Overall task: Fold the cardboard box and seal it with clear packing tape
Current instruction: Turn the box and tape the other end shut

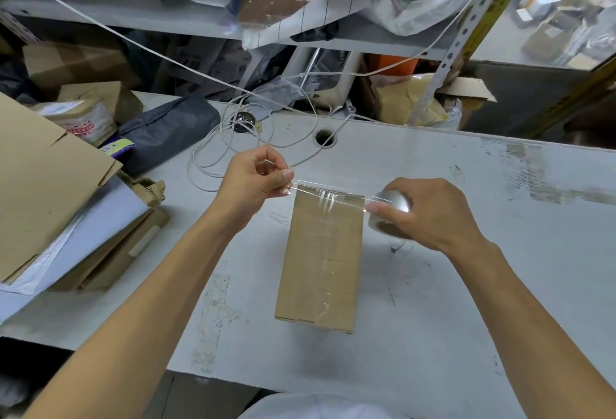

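A closed brown cardboard box (321, 262) lies lengthwise on the white table (466, 285), with clear tape shining along its top face. My left hand (256, 182) pinches the free end of a clear tape strip (328, 192) above the box's far left corner. The strip stretches rightward across the far end of the box to the tape roll (390, 215). My right hand (430, 215) grips that roll just right of the box's far right corner.
Flat cardboard sheets and a white board (63, 205) are stacked at the table's left. A thin white cord (253, 132) coils behind my left hand near a cable hole (325, 137). Cluttered shelves of boxes and bags stand behind the table.
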Tool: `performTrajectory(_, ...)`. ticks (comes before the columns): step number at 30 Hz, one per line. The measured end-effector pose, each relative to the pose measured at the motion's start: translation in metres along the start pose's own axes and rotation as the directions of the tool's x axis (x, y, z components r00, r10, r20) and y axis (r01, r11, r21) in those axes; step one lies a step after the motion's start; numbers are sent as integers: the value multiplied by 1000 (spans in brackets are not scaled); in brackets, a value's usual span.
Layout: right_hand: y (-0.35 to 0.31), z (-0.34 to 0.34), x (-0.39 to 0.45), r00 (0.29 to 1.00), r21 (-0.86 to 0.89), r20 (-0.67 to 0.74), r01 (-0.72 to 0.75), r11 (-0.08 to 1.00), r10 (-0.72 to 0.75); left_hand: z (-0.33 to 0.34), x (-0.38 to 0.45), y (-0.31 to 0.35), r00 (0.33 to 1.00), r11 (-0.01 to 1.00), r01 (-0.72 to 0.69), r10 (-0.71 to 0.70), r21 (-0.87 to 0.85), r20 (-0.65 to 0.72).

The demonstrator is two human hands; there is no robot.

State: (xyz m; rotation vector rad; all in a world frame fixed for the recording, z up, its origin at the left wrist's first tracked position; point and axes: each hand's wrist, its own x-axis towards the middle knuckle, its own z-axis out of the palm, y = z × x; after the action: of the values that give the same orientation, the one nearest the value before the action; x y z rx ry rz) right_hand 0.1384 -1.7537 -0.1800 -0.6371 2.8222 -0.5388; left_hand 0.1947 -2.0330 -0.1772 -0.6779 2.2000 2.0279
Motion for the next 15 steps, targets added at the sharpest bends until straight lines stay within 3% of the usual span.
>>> performTrajectory(15, 1, 13, 17, 994, 25, 23, -110, 994, 110, 4, 11, -30, 991, 989, 101, -109, -107, -76)
